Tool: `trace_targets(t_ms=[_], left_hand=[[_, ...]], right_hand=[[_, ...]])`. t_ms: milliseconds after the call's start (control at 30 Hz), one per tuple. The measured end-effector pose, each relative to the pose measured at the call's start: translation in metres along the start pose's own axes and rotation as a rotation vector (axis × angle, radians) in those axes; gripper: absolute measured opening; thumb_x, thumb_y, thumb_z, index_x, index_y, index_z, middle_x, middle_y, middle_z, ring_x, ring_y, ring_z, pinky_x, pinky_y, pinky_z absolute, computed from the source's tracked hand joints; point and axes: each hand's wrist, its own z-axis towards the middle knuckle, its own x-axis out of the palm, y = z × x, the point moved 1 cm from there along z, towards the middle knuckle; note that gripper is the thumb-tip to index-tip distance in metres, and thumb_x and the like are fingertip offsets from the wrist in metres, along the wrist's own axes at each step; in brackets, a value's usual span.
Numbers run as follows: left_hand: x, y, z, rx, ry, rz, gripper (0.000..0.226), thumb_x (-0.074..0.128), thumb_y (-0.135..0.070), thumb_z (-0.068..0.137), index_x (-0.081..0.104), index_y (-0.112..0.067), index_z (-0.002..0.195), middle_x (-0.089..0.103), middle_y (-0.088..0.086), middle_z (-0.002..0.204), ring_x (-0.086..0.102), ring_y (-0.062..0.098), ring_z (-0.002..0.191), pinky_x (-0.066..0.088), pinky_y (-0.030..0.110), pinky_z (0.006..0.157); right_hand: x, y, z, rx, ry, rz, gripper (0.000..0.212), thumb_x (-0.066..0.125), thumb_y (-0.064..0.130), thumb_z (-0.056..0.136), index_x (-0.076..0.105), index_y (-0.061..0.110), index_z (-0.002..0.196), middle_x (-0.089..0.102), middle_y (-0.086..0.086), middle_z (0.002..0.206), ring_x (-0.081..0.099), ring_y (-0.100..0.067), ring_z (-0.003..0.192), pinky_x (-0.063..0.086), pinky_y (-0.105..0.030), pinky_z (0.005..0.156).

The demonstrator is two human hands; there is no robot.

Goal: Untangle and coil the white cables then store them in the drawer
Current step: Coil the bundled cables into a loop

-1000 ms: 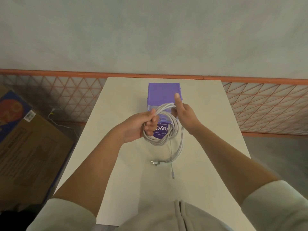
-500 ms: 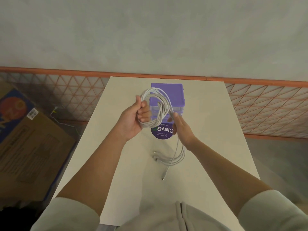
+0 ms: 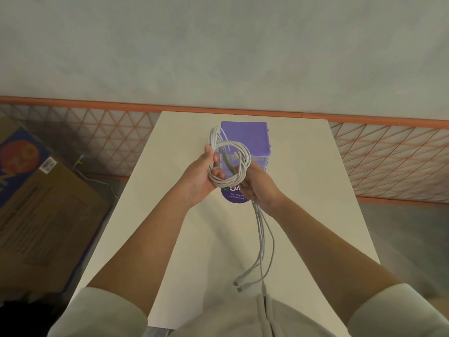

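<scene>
A bundle of white cables (image 3: 229, 164) is wound into a rough coil and held above the table. My left hand (image 3: 202, 176) grips the coil's left side, thumb up along the loops. My right hand (image 3: 258, 186) pinches the coil's lower right, where several loose strands (image 3: 261, 234) hang down to connector ends (image 3: 239, 285) near the table's front edge. Behind the coil stands a small purple drawer unit (image 3: 245, 137), its front partly hidden by cables and hands. Whether a drawer is open cannot be told.
The white table (image 3: 315, 190) runs from the wall to my body. A cardboard box (image 3: 41, 207) sits on the floor at left, with a thin white wire (image 3: 94, 178) beside it. Orange-patterned floor lies on both sides.
The loose tails have been drawn out longer toward me, with the connector ends now near the front edge. My right hand has shifted to the coil's lower right; the coil looks tighter.
</scene>
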Motion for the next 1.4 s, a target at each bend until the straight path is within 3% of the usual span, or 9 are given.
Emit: trace_targets(t_ms=[167, 233, 333, 400, 533, 800, 1067, 1267, 1400], left_hand=[[0.002, 0.0, -0.004, -0.004, -0.005, 0.119, 0.041, 0.029, -0.049, 0.102, 0.052, -0.02, 0.082, 0.063, -0.01, 0.066, 0.049, 0.008, 0.06, 0.051, 0.024, 0.072], [0.0, 0.0, -0.003, -0.035, -0.031, 0.128, 0.041, 0.032, -0.05, 0.101, 0.051, -0.018, 0.084, 0.068, -0.004, 0.075, 0.05, 0.011, 0.064, 0.053, 0.024, 0.073], [-0.003, 0.002, -0.001, -0.043, -0.048, 0.128, 0.04, 0.034, -0.05, 0.1, 0.049, -0.016, 0.085, 0.073, 0.005, 0.092, 0.057, 0.011, 0.063, 0.051, 0.025, 0.075], [-0.003, 0.004, -0.001, -0.043, -0.049, 0.116, 0.039, 0.035, -0.05, 0.1, 0.049, -0.017, 0.085, 0.073, 0.006, 0.098, 0.057, 0.012, 0.064, 0.053, 0.025, 0.072], [0.001, 0.005, 0.0, -0.042, -0.052, 0.102, 0.039, 0.035, -0.051, 0.1, 0.053, -0.019, 0.086, 0.071, 0.0, 0.081, 0.045, 0.015, 0.067, 0.055, 0.024, 0.063], [0.001, 0.003, 0.0, -0.092, -0.031, 0.066, 0.041, 0.034, -0.051, 0.1, 0.045, -0.016, 0.083, 0.061, -0.001, 0.06, 0.048, 0.016, 0.066, 0.056, 0.026, 0.063], [0.0, 0.003, 0.002, -0.092, -0.12, 0.152, 0.042, 0.037, -0.051, 0.1, 0.049, -0.014, 0.087, 0.058, -0.002, 0.059, 0.051, 0.015, 0.066, 0.055, 0.029, 0.07], [0.0, 0.007, 0.002, -0.136, -0.123, 0.072, 0.042, 0.036, -0.051, 0.1, 0.05, -0.015, 0.084, 0.06, 0.0, 0.057, 0.058, 0.016, 0.06, 0.054, 0.03, 0.07], [0.003, 0.008, 0.002, -0.1, -0.122, 0.033, 0.04, 0.037, -0.049, 0.101, 0.048, -0.015, 0.082, 0.069, 0.001, 0.066, 0.051, 0.016, 0.064, 0.053, 0.028, 0.072]], right_hand=[[-0.001, -0.001, 0.0, -0.008, 0.042, 0.073, 0.031, 0.033, 0.029, 0.093, 0.051, 0.011, 0.076, 0.036, -0.008, 0.065, 0.022, -0.014, 0.05, 0.024, -0.021, 0.043], [0.0, -0.002, -0.002, 0.003, 0.011, 0.051, 0.04, 0.039, 0.044, 0.099, 0.06, 0.01, 0.096, 0.048, -0.001, 0.065, 0.035, -0.008, 0.047, 0.032, -0.016, 0.044], [0.001, -0.001, -0.004, 0.008, -0.048, -0.008, 0.035, 0.052, 0.04, 0.098, 0.06, 0.009, 0.112, 0.058, 0.015, 0.057, 0.051, 0.002, 0.043, 0.038, -0.009, 0.044], [0.002, -0.001, -0.004, 0.007, -0.071, -0.054, 0.031, 0.053, 0.037, 0.099, 0.061, 0.007, 0.106, 0.056, 0.017, 0.051, 0.05, 0.003, 0.041, 0.036, -0.009, 0.043], [0.006, -0.003, -0.002, -0.047, -0.163, -0.215, 0.039, 0.047, 0.038, 0.101, 0.065, 0.004, 0.11, 0.055, 0.019, 0.049, 0.052, 0.003, 0.043, 0.039, -0.011, 0.044], [0.007, 0.001, 0.001, -0.093, -0.247, -0.37, 0.035, 0.044, 0.038, 0.102, 0.056, 0.01, 0.086, 0.056, 0.004, 0.063, 0.052, -0.003, 0.049, 0.039, -0.012, 0.042], [0.01, -0.001, 0.002, -0.058, -0.211, -0.443, 0.039, 0.037, 0.038, 0.104, 0.056, 0.005, 0.101, 0.065, -0.003, 0.065, 0.06, -0.01, 0.044, 0.048, -0.023, 0.042], [0.009, -0.002, 0.007, -0.06, -0.287, -0.545, 0.035, 0.04, 0.035, 0.102, 0.054, 0.008, 0.084, 0.059, -0.005, 0.072, 0.058, -0.023, 0.067, 0.046, -0.028, 0.054], [0.004, -0.003, 0.007, -0.102, -0.417, -0.506, 0.033, 0.061, 0.043, 0.092, 0.044, 0.021, 0.111, 0.056, 0.002, 0.101, 0.064, -0.022, 0.084, 0.056, -0.04, 0.072]])
